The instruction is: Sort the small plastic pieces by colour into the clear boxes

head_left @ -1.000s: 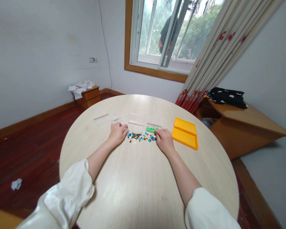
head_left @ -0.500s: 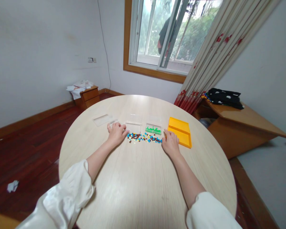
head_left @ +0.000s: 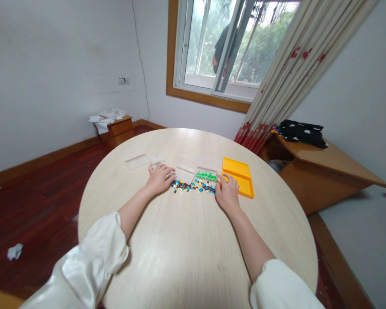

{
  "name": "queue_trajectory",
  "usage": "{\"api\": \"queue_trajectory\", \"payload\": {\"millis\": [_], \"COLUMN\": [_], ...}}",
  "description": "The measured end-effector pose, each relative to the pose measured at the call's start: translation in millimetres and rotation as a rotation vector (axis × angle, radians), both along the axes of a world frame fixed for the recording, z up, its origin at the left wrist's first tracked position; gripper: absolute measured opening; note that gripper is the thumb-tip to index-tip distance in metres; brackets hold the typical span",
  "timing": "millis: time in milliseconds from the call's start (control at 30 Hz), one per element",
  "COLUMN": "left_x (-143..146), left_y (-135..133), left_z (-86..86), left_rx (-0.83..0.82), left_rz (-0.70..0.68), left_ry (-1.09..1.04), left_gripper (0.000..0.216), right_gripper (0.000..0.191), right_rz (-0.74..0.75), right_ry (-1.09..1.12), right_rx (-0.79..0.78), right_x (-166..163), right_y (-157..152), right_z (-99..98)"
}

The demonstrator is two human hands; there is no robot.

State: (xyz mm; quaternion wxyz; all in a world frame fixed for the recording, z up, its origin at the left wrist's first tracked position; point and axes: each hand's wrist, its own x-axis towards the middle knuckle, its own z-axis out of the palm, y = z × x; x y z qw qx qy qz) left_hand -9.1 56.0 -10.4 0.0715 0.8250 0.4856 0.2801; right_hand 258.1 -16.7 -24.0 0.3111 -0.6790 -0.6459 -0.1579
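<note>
My left hand (head_left: pixel 160 178) lies palm down with its fingers apart, against the left side of a clear plastic box (head_left: pixel 184 174) that sits slightly turned. Part of another clear piece (head_left: pixel 157 159) shows behind its fingers. My right hand (head_left: pixel 227 192) is also palm down, fingers apart and bent, between a yellow two-part plastic case (head_left: pixel 246 184) and a clear box with small green pieces (head_left: pixel 206 174). Its fingertips are at that box's right side. A spread of small blue, brown and yellow pieces (head_left: pixel 193 186) lies between my hands. Neither hand visibly grips anything.
A clear lid-like tray (head_left: pixel 137 162) lies at the left on the round wooden table (head_left: pixel 186 249). Beyond the table stand a small drawer cabinet (head_left: pixel 121 128) with papers and, at the right, a tilted wooden desk (head_left: pixel 334 167) with folded dark cloth (head_left: pixel 302 134).
My left hand has shifted slightly right, and the clear box beside it has slid right and turned. My right hand has moved a little left, and the yellow case has shifted left too.
</note>
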Motion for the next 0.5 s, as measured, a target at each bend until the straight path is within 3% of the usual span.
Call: {"api": "queue_trajectory", "payload": {"millis": [200,367,500], "left_x": [-2.0,-1.6,-0.4], "left_y": [4.5,5.0,-0.1], "left_z": [-3.4,-2.3,2.6], "left_rx": [-0.033,-0.034,0.007], "left_rz": [0.021,0.063,0.039], "left_ry": [-0.108,-0.094,-0.049], "left_gripper": [0.039,0.041,0.041], "right_gripper": [0.025,0.022,0.023], "right_rz": [0.243,0.397,0.428], "right_ry": [0.030,0.021,0.009], "right_rx": [0.032,0.033,-0.006], "right_x": [-13.5,-29.7,-32.6], "right_y": [-6.3,-8.8,-5.3], "right_z": [11.1,17.2,16.4]}}
